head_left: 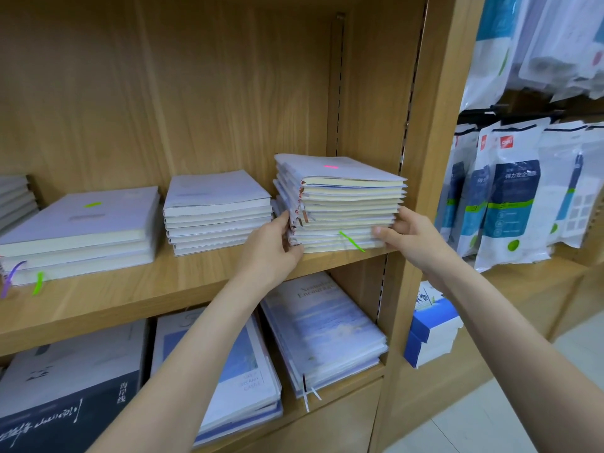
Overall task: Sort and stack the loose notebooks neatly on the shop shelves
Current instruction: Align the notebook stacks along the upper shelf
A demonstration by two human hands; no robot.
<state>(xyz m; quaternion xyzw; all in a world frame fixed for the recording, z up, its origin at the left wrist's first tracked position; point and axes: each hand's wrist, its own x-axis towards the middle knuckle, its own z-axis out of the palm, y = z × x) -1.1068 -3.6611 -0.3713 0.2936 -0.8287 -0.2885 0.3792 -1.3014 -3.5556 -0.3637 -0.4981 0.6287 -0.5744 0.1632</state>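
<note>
A tall, slightly uneven stack of pale lavender notebooks (343, 197) stands at the right end of the wooden shelf (130, 289). My left hand (271, 246) grips the stack's lower left corner, fingers curled round the spines. My right hand (408, 235) holds its lower right corner, with the thumb on the page edges. A green ribbon marker (351, 240) hangs out of the stack's front. A shorter stack (215, 214) sits just to its left, and a wider stack (81, 233) lies farther left.
Below the shelf lie larger blue and dark notebooks (323, 328). The shelf unit's upright side panel (434, 125) stands close to the right of the tall stack. Packaged stationery (510, 197) hangs on racks to the right. A blue and white box (431, 331) sits low on the right.
</note>
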